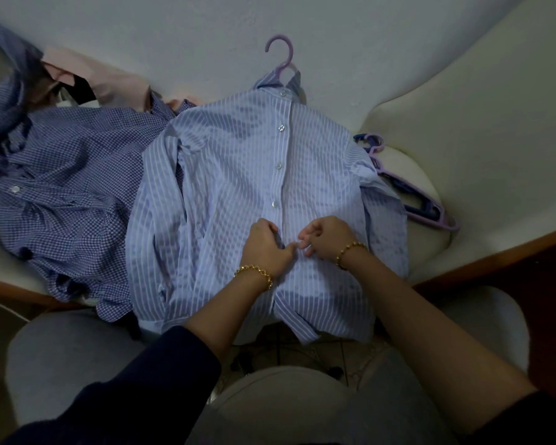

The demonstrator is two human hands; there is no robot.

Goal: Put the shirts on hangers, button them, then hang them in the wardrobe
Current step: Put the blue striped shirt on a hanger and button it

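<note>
A light blue striped shirt (231, 175) lies flat on a white seat, front up, on a lilac hanger (281, 56) whose hook sticks out past the collar. Several buttons down its placket are closed. My left hand (265, 248) pinches the placket on the left side, low on the shirt. My right hand (326, 237) pinches the opposite edge, and the fingertips of both hands meet at the placket. Below my hands the shirt front hangs apart.
A blue checked shirt (65, 175) lies crumpled to the left, with pink cloth (109, 78) behind it. Spare lilac and blue hangers (414, 194) rest at the right against the white cushion (463, 123). A wooden edge (495, 252) runs along the right.
</note>
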